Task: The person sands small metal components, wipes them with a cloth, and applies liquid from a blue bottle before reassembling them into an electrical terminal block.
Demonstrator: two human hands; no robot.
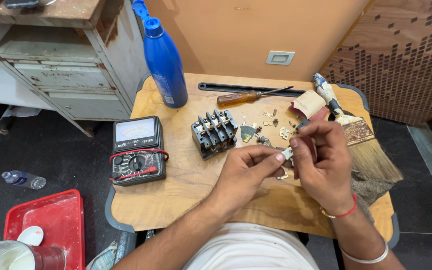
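Both hands meet over the right half of the wooden tabletop (176,190), pinching a small pale part (287,153) between them. The left hand (246,170) closes thumb and forefinger on one end, and the right hand (321,160) curls its fingers round the other end, with something dark showing at the fingertips that is too small to tell apart. The part sits just above a scatter of small brass contacts and screws (276,127), with the black contactor block (214,132) lying near to the left. To handle a piece this small well, it seems best to keep the wrists low over the tabletop, so that anything slipping falls among the other bits rather than off the edge. A light, steady pinch looks wiser than force. The screwdriver (251,95), the sandpaper piece (308,103) and the paintbrush (361,135) lie within reach behind; the analogue multimeter (137,150) and blue bottle (164,60) stand well apart to the left.
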